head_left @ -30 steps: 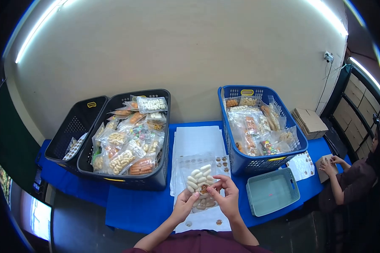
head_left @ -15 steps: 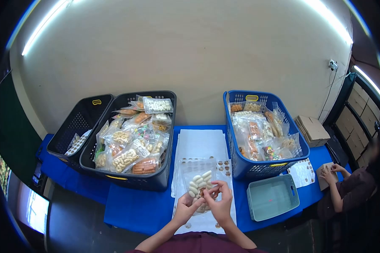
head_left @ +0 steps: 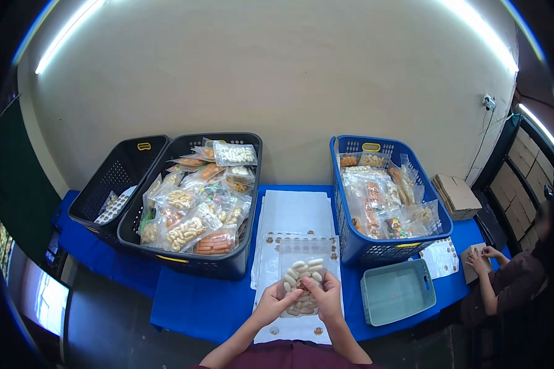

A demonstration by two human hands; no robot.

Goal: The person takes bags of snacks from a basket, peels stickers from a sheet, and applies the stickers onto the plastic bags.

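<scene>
A clear plastic bag (head_left: 301,269) of white oval pieces is held upright over the table in front of me. My left hand (head_left: 272,306) grips its left side, thumb on the front. My right hand (head_left: 328,299) closes on its right side, thumb also on the front. Between the thumbs shows a small brownish-red sticker (head_left: 301,285), partly covered by them. White sheets (head_left: 297,212) lie under the bag, and round brown stickers show on the nearer one.
Left stand a black basket (head_left: 250,203) full of filled bags and another black basket (head_left: 92,184) with sticker sheets. Right are a blue basket (head_left: 388,252) of bags, a grey-green tray (head_left: 400,295), flattened cardboard (head_left: 455,195), and a person (head_left: 505,289) handling a cardboard box (head_left: 474,261).
My right fingers have gone from pinching at the sticker to wrapping round the bag's right side, thumb pressed on its front. The bag has shifted slightly right.
</scene>
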